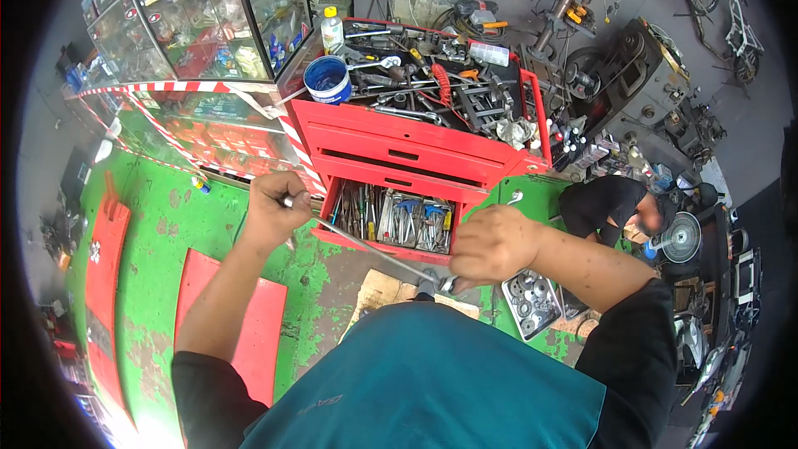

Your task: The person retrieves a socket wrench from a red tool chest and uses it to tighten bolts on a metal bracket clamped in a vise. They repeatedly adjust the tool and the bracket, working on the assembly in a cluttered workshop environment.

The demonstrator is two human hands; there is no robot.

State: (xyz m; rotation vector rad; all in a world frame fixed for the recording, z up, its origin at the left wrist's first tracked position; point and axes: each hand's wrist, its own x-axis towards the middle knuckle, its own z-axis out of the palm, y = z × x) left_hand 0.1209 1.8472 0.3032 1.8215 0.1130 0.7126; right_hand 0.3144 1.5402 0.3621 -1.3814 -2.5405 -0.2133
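A long, thin metal bar (374, 249) slants between my two hands in front of my chest. My left hand (278, 208) is closed around its upper left end, and a shiny tip pokes out of the fist. My right hand (492, 245) is closed at the lower right end, where a thicker metal head (448, 284) shows under the fingers. A bright metal end (515, 197) shows just above the right hand; I cannot tell whether that hand holds it. Behind the bar, an open drawer (332, 209) of the red tool chest (399, 137) holds several screwdrivers, wrenches and blue-handled tools.
Loose tools cover the chest top, beside a blue tub (327, 81) and a bottle (332, 32). A glass cabinet (187, 25) stands at left. Red panels (241, 316) lie on the green floor. At right are a parts tray (532, 303), a crouching person (603, 204) and a fan (680, 237).
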